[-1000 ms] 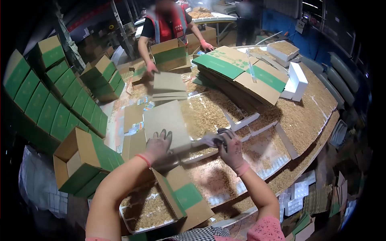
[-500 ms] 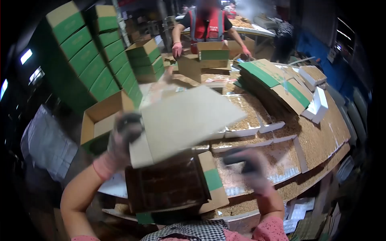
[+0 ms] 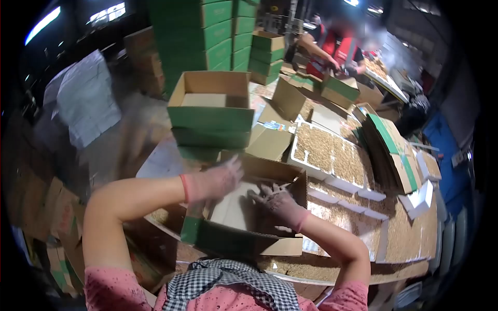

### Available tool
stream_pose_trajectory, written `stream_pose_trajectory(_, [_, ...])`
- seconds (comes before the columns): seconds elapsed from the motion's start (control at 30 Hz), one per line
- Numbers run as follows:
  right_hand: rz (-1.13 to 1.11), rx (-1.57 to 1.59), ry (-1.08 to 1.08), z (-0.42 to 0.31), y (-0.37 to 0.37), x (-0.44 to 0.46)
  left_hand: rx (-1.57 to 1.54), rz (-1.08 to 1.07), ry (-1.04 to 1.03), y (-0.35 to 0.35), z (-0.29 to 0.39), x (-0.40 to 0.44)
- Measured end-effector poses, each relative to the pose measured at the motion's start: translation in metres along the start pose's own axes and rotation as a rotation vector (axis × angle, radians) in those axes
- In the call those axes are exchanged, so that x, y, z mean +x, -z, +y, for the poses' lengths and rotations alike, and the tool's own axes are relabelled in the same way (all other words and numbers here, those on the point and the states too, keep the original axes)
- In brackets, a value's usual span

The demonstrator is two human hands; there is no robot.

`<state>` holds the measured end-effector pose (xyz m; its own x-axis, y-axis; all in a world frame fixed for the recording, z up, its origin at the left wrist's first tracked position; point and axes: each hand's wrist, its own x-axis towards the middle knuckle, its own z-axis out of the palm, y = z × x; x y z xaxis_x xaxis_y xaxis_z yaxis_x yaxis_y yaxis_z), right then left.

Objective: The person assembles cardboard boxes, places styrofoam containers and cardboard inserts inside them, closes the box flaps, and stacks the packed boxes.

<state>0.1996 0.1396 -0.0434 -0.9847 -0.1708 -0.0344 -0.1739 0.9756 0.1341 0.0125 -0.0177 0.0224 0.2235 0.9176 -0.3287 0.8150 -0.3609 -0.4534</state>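
Note:
An open cardboard box [image 3: 218, 239] with green sides stands at the table's front edge, close to my body. Inside it lies a pale cardboard sheet [image 3: 229, 208]. My left hand [image 3: 217, 182], in a thin glove, is over the box's left part with fingers stretched out, slightly blurred. Reaching into the right part of the box, my right hand [image 3: 280, 206] has its gloved fingers spread over the sheet, holding nothing. Whether its fingertips press on the sheet I cannot tell.
Behind the box stand stacked green boxes [image 3: 211, 124], the top one open. White trays of brown bits [image 3: 327, 153] cover the table to the right, near flattened cartons [image 3: 391, 150]. Across the table, a person in a red vest [image 3: 337, 52] handles a box [image 3: 340, 90].
The pale sheet, raised over the box by my left hand earlier, now lies inside it. Both hands have moved into or over the box. My view has turned left.

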Motion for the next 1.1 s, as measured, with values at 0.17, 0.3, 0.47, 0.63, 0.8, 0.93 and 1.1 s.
stream_pose_trajectory(0.17, [-0.164,0.122,-0.194,0.015,0.078,-0.034,-0.742,0.591,0.665,-0.030,-0.001,-0.064])
stream_pose_trajectory(0.3, [-0.372,-0.024,-0.016,-0.013,-0.008,-0.018,-0.988,0.649,0.515,-0.027,0.031,-0.061])
stream_pose_trajectory(0.47, [-0.482,0.235,-0.117,-0.021,0.081,-0.007,-0.435,0.137,0.082,-0.015,0.054,-0.022])
stream_pose_trajectory(0.63, [-0.401,0.167,-0.137,0.000,-0.004,-0.008,-0.458,-0.160,0.395,-0.024,0.068,0.032])
stream_pose_trajectory(0.8, [-0.411,0.172,-0.169,0.001,0.010,-0.012,-0.990,-0.132,0.704,-0.023,0.036,0.053])
stream_pose_trajectory(0.93, [-0.321,0.121,-0.161,-0.005,0.020,-0.025,-1.121,0.245,0.670,-0.018,0.037,0.038])
stream_pose_trajectory(1.1, [-0.386,0.200,-0.191,-0.001,0.006,-0.008,0.025,-0.149,0.384,-0.019,0.033,0.023])
